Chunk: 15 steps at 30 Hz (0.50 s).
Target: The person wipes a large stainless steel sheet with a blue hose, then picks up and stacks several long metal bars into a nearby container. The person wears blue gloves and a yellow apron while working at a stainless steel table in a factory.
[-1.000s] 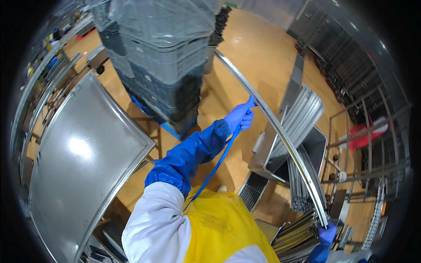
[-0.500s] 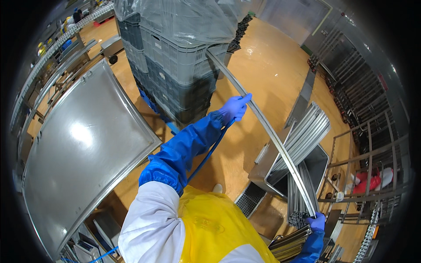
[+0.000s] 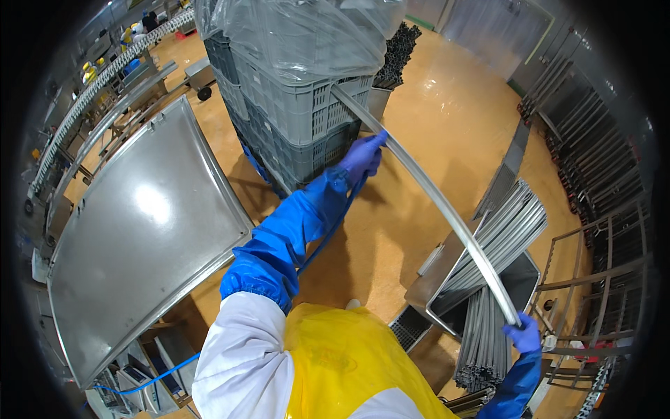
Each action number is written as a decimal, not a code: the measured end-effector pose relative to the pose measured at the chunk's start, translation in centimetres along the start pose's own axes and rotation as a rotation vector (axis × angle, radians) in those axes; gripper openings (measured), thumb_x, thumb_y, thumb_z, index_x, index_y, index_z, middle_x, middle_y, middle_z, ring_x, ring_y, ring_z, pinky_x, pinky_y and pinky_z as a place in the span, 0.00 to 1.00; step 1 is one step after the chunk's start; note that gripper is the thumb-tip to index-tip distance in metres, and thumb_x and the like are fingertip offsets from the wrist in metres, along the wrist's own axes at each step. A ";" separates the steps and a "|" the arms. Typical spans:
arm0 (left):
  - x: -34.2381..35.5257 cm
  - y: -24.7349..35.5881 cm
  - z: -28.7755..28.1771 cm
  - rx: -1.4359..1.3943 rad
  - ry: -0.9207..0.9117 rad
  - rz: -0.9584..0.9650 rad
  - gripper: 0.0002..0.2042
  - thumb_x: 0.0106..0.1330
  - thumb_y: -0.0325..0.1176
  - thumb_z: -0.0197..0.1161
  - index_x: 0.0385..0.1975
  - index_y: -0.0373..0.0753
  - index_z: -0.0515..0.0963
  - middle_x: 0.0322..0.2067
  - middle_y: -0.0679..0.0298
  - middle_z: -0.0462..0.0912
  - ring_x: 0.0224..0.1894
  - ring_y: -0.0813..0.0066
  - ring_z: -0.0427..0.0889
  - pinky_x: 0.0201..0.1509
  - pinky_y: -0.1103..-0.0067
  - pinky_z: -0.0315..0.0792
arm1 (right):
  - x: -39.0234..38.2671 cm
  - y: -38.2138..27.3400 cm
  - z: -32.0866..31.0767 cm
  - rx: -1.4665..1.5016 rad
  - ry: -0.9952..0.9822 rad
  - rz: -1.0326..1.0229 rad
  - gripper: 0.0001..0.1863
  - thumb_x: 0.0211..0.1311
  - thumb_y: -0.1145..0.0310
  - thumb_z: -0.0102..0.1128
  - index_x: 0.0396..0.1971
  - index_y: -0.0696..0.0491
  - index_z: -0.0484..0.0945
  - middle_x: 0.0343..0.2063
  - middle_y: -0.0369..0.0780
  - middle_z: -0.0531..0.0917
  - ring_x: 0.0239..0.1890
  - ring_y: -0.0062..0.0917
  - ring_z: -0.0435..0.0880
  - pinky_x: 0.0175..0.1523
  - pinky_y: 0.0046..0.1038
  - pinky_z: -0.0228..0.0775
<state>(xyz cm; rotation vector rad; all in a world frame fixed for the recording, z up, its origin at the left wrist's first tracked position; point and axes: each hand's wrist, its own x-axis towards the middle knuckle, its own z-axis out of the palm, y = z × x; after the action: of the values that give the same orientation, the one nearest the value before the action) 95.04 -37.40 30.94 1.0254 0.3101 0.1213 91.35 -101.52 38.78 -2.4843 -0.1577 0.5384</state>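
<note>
A long metal rod [image 3: 447, 209] slants across in front of me, its far end against the grey crates. My left hand [image 3: 363, 155], in a purple glove, is closed round its upper part. From that same hand a blue hose [image 3: 333, 234] trails back beneath my forearm. At the rod's near end, my right hand [image 3: 523, 333], also gloved, grips it. Under the rod stands a metal bin [image 3: 436, 311] with a sheaf of similar rods [image 3: 499, 234] leaning out of it. A second bundle of rods [image 3: 481, 349] hangs over its near side.
Stacked grey crates [image 3: 279, 112] under clear plastic sheeting [image 3: 307, 35] rise ahead. A steel-topped table [image 3: 150, 230] fills the left. Rack frames [image 3: 600, 286] stand at the right, with rods [image 3: 401, 56] bunched behind the crates. A dark grate [image 3: 408, 328] sits beside the bin. People work far left.
My right hand has moved right and slightly up with the rod's near end. My left hand has come slightly left and lower in view. The whole view has shifted a little.
</note>
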 end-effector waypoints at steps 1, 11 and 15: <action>0.8 0.6 -0.2 0.014 0.005 0.003 0.21 0.72 0.60 0.58 0.35 0.46 0.74 0.13 0.79 0.53 0.12 0.84 0.49 0.18 0.80 0.44 | 1.4 -2.4 -0.3 0.211 0.016 -0.161 0.18 0.55 0.77 0.69 0.47 0.58 0.83 0.36 0.32 0.83 0.40 0.17 0.79 0.48 0.24 0.73; -2.3 0.1 4.9 0.310 0.168 -0.084 0.24 0.78 0.54 0.49 0.53 0.37 0.76 0.16 0.78 0.59 0.13 0.88 0.54 0.17 0.85 0.48 | 14.5 -28.3 0.9 0.523 -0.331 -0.444 0.24 0.66 0.76 0.51 0.63 0.59 0.75 0.35 0.39 0.85 0.20 0.10 0.74 0.24 0.13 0.65; -5.6 -7.4 2.1 0.447 0.292 -0.376 0.17 0.79 0.47 0.52 0.48 0.40 0.80 0.16 0.79 0.59 0.14 0.90 0.54 0.17 0.86 0.50 | 19.5 -26.6 5.9 0.713 -0.054 -0.622 0.26 0.63 0.65 0.52 0.57 0.65 0.78 0.35 0.44 0.86 0.18 0.12 0.73 0.23 0.13 0.62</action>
<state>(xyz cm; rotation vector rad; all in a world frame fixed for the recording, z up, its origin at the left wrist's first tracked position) 90.02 -44.28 26.76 1.3732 0.8169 -0.1479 106.87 -72.14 42.81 -1.6107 -0.6164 0.3113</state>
